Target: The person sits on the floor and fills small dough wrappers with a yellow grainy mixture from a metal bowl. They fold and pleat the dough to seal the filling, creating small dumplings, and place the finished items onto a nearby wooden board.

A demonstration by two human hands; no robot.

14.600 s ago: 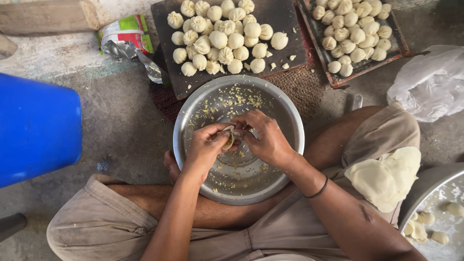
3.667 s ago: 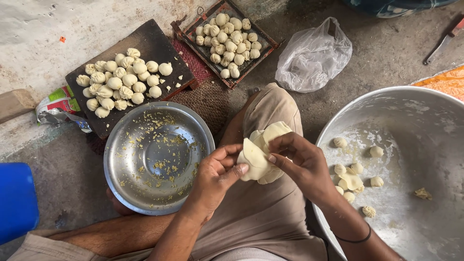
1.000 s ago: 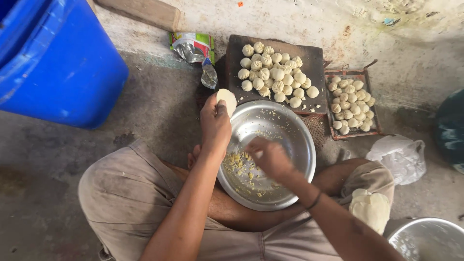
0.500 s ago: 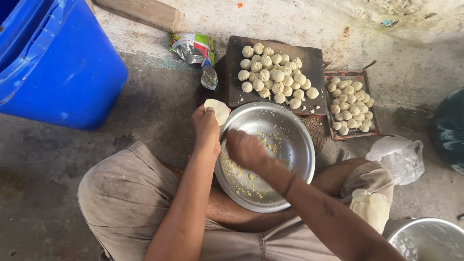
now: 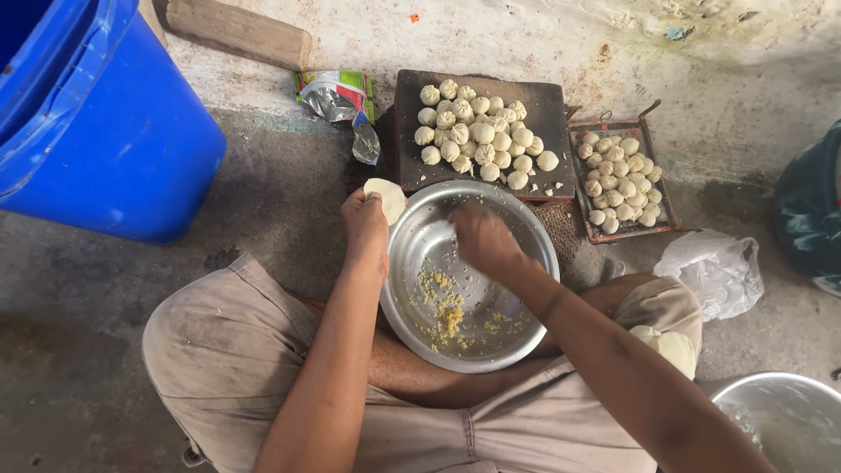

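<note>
My left hand point(image 5: 364, 223) holds a flat round dough wrapper point(image 5: 386, 197) at the left rim of a steel bowl point(image 5: 517, 337) that rests on my lap. My right hand point(image 5: 484, 240), blurred, reaches down into the bowl with fingers bunched; what it holds cannot be told. Crumbly yellowish filling point(image 5: 447, 311) lies on the bowl's bottom. A lump of dough point(image 5: 668, 347) sits on my right knee. Beyond the bowl, a dark board point(image 5: 547, 108) carries several shaped dumplings point(image 5: 477, 136).
A rusty tray point(image 5: 663, 197) with more dumplings stands right of the board. A big blue barrel point(image 5: 96, 123) fills the upper left. A crumpled packet point(image 5: 337, 96), a wooden block point(image 5: 238, 31), a white plastic bag point(image 5: 714, 267) and a second steel basin point(image 5: 784, 416) lie around.
My right hand moved from the filling at the bowl's left toward the bowl's far middle. My left hand stays at the rim with the wrapper.
</note>
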